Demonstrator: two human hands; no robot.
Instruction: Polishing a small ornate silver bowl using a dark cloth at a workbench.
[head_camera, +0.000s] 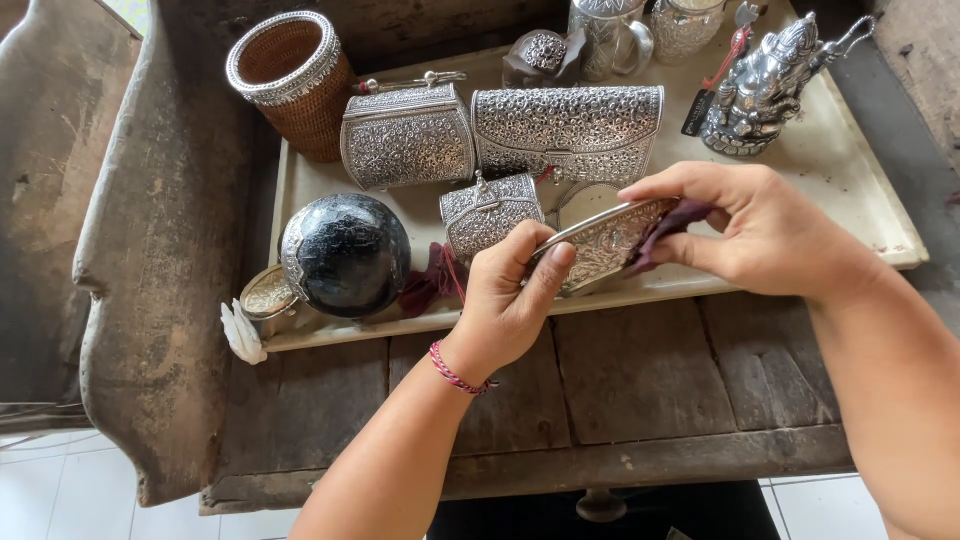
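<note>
Wooden table (640, 375), both hands gripping silver clutch (603, 243)

**Labels and packaging: one tag observed**

One item falls under this heading. A small dark hang tag (697, 113) lies on the pale tray (850, 160) at the far right, just beside the base of the silver figurine (765, 85). It is a narrow rectangle, black or near-black, set at a slant. A red cord (728, 60) runs up from it toward the figurine. Any printing on it is too small to make out. No packages, signs or screens are in view.
</note>
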